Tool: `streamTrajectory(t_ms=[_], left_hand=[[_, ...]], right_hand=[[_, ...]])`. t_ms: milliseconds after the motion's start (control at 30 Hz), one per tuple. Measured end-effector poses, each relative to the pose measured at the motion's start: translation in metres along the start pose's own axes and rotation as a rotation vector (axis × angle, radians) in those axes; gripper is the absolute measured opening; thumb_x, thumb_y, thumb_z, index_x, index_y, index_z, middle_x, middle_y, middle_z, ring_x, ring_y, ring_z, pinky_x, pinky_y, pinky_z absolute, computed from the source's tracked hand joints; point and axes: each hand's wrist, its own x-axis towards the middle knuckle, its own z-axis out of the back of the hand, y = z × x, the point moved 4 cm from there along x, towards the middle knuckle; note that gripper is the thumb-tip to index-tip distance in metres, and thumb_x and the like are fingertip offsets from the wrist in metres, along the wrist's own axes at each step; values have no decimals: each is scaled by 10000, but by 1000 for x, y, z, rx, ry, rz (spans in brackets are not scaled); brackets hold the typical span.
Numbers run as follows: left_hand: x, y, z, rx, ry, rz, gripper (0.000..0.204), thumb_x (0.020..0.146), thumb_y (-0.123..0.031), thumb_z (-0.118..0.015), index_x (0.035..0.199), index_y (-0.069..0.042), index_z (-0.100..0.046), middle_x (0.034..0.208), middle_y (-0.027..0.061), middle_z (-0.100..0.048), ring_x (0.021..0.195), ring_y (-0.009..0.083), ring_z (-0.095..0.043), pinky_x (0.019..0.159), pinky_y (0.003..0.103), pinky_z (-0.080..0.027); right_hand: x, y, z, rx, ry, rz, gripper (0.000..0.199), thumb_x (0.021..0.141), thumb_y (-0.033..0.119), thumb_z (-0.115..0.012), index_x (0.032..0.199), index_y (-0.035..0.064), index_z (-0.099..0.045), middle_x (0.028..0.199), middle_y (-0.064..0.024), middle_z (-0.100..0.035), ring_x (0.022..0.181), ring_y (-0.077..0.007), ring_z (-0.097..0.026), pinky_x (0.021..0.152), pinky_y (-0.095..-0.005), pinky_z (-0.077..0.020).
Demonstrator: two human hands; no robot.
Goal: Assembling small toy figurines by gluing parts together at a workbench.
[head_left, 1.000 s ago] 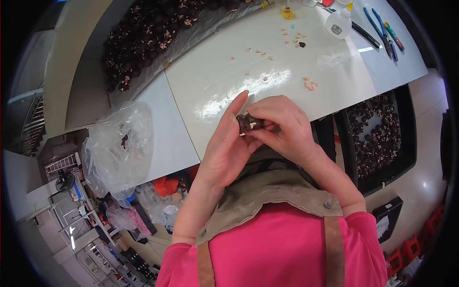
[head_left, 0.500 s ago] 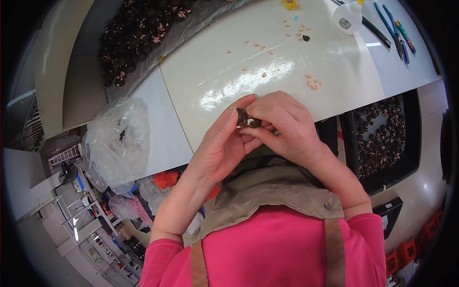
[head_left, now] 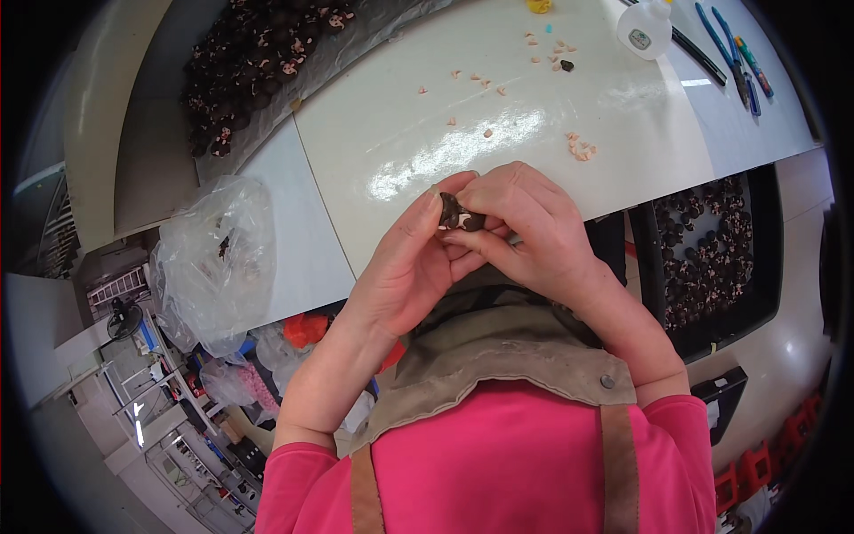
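Both hands (head_left: 485, 236) on a small dark piece (head_left: 459, 214) — above the white table (head_left: 427, 133).

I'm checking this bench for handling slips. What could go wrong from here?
The small dark piece is pinched only by fingertips of the left hand and right hand, above the table edge; a slip might drop it off the table. Loose pink bits could get swept off.

Clear plastic bag (head_left: 216, 258), labelled white bottle (head_left: 642, 28)
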Motion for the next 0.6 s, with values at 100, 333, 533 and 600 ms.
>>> streamTrajectory(t_ms=[100,333,533,600], left_hand=[[1,1,1,-4,0,2,508,943,-392,-451,1324,-67,-364,1168,95,-533,1096,214,-545,953,367,-435],[3,2,-1,-3,3,-1,500,945,-392,-445,1317,-68,-368,1164,94,-537,1089,212,-550,946,365,-441],[4,3,-2,-2,1,-6,502,945,-397,-444,1314,-66,-364,1155,95,-544,1085,211,-553,942,361,-442],[3,2,-3,-2,0,-7,504,944,-401,-444,1310,-64,-365,1145,96,-548,1076,209,-557,939,358,-444]], right_hand=[[1,0,1,5,27,-56,341,605,22,-786,867,43,-568,742,-52,-570,662,-186,-559,536,-273,-451],[0,-1,2,6,27,-72,330,628,37,-784,880,51,-573,743,-48,-569,629,-156,-544,515,-259,-436],[-1,-2,3,7,24,-65,331,639,43,-782,893,56,-570,757,-48,-578,615,-149,-535,511,-253,-432],[-1,-2,3,9,23,-68,329,640,44,-781,892,55,-570,759,-50,-580,618,-150,-539,513,-254,-435]])
